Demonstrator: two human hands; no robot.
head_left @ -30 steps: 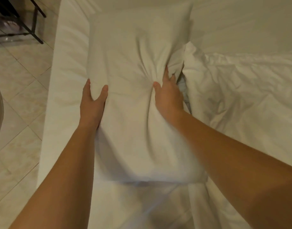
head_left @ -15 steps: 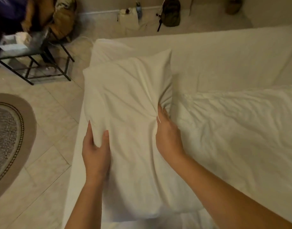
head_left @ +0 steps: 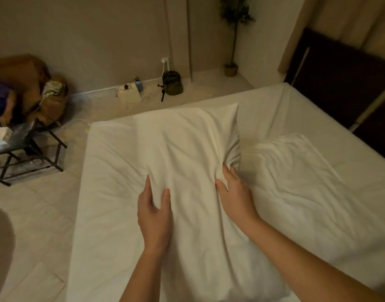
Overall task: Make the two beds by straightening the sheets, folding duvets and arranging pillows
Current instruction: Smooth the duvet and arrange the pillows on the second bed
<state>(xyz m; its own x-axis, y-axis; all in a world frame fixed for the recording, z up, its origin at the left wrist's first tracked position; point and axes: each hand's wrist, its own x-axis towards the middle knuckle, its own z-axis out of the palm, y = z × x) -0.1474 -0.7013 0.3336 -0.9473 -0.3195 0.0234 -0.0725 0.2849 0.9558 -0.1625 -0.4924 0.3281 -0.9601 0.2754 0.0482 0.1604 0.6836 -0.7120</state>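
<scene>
A white pillow (head_left: 187,149) is held lengthwise over the white bed (head_left: 104,192). My left hand (head_left: 154,216) grips its left side, thumb on top and fingers wrapped under the edge. At the pillow's right edge my right hand (head_left: 235,197) pinches a bunch of fabric, and creases radiate from that spot. A rumpled white duvet (head_left: 307,192) lies on the bed to the right of the pillow. The sheet beyond the pillow looks flat.
A dark headboard (head_left: 339,83) stands at the right. On the tiled floor beyond the bed are a green backpack (head_left: 172,83), cables and a potted plant (head_left: 230,68). A black metal side table (head_left: 28,153) and a brown chair with clothes (head_left: 28,88) stand at the left.
The view has lifted from the bed to show the room's far wall. Both hands keep their hold while the pillow shifts toward the right, farther onto the bed.
</scene>
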